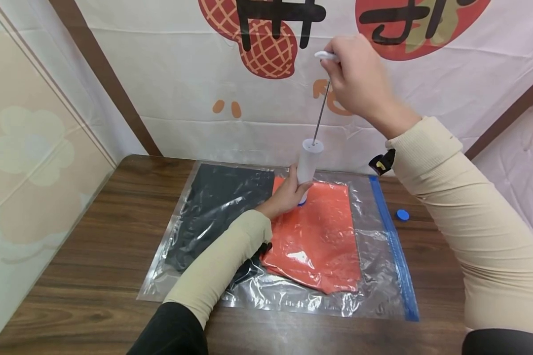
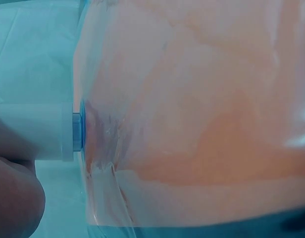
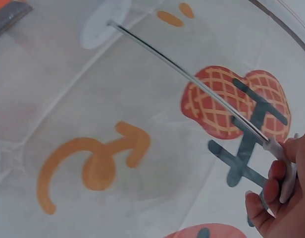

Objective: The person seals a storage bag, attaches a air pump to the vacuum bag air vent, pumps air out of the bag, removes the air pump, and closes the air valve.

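Note:
A white hand pump (image 1: 308,161) stands slightly tilted on the valve of a clear vacuum storage bag (image 1: 373,236). My left hand (image 1: 287,193) grips the pump's barrel low down, near the blue valve ring (image 1: 302,202). High above, my right hand (image 1: 357,79) holds the white pump handle (image 3: 289,178), with the thin metal rod (image 3: 192,79) drawn far out of the barrel. Inside the bag lie a folded orange-red cloth (image 1: 315,236) under the pump and a dark folded cloth (image 1: 231,207) to its left. In the left wrist view, the pump's end (image 2: 68,131) meets the valve.
The bag lies on a dark wood table (image 1: 84,246), its blue zip edge (image 1: 393,246) on the right. Beyond that edge sits a small blue cap (image 1: 402,215). A printed white curtain (image 1: 182,74) hangs right behind the table.

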Available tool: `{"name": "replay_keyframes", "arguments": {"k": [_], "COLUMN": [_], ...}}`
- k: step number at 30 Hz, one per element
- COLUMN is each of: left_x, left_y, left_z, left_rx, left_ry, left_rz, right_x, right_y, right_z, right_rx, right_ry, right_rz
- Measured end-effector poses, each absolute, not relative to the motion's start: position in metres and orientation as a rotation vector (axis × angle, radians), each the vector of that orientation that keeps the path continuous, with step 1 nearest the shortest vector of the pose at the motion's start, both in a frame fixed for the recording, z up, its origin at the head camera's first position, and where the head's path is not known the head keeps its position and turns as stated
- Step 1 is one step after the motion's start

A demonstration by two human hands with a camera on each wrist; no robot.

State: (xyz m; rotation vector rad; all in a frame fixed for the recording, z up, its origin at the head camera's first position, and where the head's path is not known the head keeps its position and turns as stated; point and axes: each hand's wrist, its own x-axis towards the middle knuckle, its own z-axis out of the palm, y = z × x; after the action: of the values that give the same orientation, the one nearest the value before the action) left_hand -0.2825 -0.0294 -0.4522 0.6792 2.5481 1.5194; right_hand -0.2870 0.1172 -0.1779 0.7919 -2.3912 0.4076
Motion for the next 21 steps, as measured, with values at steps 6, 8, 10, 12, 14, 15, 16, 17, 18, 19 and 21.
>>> {"name": "replay_keyframes", "arguments": {"k": [6,8,10,12,14,15,16,17,18,19,21], "left_x": [-0.283,-0.283,-0.282,-0.282,-0.281,-0.281,-0.281,-0.280,-0.280,-0.279,-0.279], "left_y": [-0.029,-0.029,-0.029,-0.030,-0.030,-0.030,-0.030,-0.030,-0.030,-0.030,-0.030], "left_z": [-0.452,-0.452,-0.452,-0.452,-0.452,-0.452,-0.452,-0.451,-0.451,-0.451,-0.450], "left_rx": [0.668,0.659,0.652,0.641,0.638,0.635,0.636,0.634,0.634,0.635,0.637], "left_ry": [2.554,2.556,2.558,2.557,2.555,2.550,2.548,2.542,2.538,2.537,2.534], "left_rz": [1.514,1.511,1.511,1.516,1.524,1.530,1.534,1.538,1.541,1.541,1.541], "right_x": [-0.285,-0.285,-0.285,-0.284,-0.284,-0.284,-0.284,-0.284,-0.284,-0.284,-0.284], "right_y": [0.115,0.115,0.115,0.116,0.117,0.117,0.118,0.118,0.118,0.118,0.119], "right_z": [-0.169,-0.170,-0.172,-0.176,-0.182,-0.185,-0.189,-0.193,-0.197,-0.202,-0.211], "right_rx": [0.731,0.733,0.739,0.759,0.785,0.801,0.816,0.837,0.860,0.873,0.891], "right_ry": [-2.374,-2.395,-2.430,-2.467,-2.506,-2.519,-2.534,-2.544,-2.552,-2.571,-2.604], "right_rz": [0.400,0.405,0.398,0.386,0.369,0.359,0.350,0.345,0.338,0.328,0.297]}}
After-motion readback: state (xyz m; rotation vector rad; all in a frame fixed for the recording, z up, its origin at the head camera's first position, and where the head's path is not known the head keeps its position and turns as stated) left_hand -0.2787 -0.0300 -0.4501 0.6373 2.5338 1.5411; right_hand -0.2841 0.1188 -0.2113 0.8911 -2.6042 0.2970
